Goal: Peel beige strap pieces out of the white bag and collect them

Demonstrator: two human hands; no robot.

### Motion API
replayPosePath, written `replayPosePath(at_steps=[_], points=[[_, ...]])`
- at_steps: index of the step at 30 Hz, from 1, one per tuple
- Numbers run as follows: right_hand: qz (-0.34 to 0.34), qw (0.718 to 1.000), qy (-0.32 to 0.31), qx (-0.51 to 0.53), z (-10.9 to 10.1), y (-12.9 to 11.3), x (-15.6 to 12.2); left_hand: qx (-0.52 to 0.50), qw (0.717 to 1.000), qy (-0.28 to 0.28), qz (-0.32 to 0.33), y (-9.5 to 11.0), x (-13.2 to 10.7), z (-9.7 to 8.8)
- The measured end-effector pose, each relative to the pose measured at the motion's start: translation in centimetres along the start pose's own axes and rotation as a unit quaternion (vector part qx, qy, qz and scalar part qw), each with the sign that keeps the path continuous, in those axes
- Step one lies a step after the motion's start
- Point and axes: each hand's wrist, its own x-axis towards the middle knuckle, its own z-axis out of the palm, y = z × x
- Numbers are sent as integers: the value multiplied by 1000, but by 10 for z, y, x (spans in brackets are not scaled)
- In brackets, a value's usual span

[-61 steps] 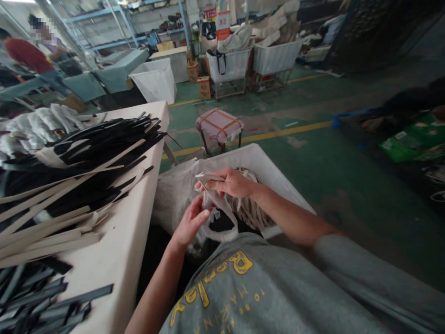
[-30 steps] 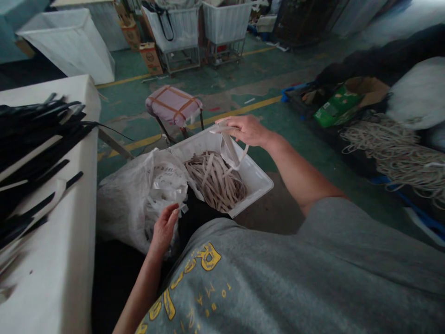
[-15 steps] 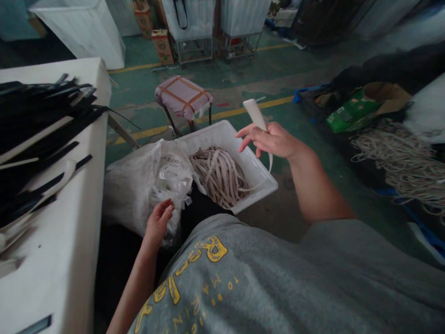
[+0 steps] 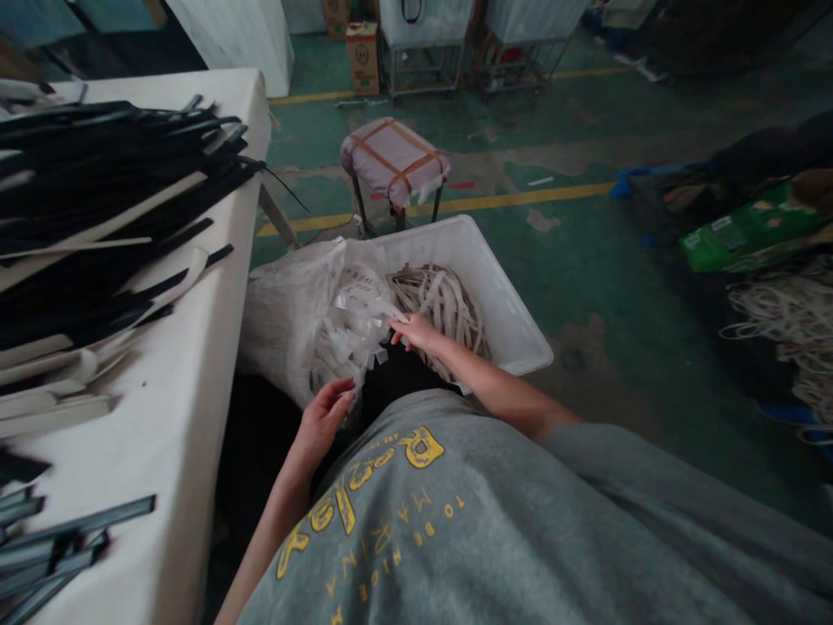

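My right hand (image 4: 416, 332) reaches across the near side of a white plastic tub (image 4: 511, 295), fingers closed on a pale flat strip (image 4: 394, 313) whose end points toward the bag. Under and behind that hand lies a heap of beige straps (image 4: 449, 299) in the tub. Left of it stands a white woven sack (image 4: 283, 304), its mouth full of clear plastic wrappings and pale pieces (image 4: 342, 343). My left hand (image 4: 324, 417) hovers at the near edge of the sack, thumb and fingers slightly apart, with nothing visible between them.
On my left, a white table (image 4: 188, 382) carries black and cream strips (image 4: 97, 191). A padded stool (image 4: 396, 156) stands beyond the tub. Farther back are a cardboard box (image 4: 363, 61) and wheeled bins (image 4: 426, 22). Right, a green bag (image 4: 742, 230) lies near piled cord (image 4: 781, 312).
My right hand has moved from above the tub's right side down and left to the sack's mouth, carrying the strip. My left hand stays by the sack. The view has shifted right.
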Motion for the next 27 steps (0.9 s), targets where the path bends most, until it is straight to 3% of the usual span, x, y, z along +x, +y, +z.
replayPosePath(at_steps=[4, 8, 11, 16, 20, 27], points=[[9, 996, 84, -5, -12, 6, 24, 10, 1000, 14, 19, -2, 3, -9], [13, 994, 105, -24, -19, 5, 37, 17, 1000, 17, 20, -2, 6, -12], [12, 996, 73, -55, -14, 6, 34, 2, 1000, 0, 18, 1, 5, -10], [40, 990, -42, -129, -2, 14, 16, -22, 1000, 0, 16, 7, 2, -10], [33, 985, -64, -158, 9, 17, 7, -44, 999, -5, 21, 18, -2, -10], [34, 983, -62, -168, 22, 17, 8, -93, 991, -31, 94, 77, -43, -18]])
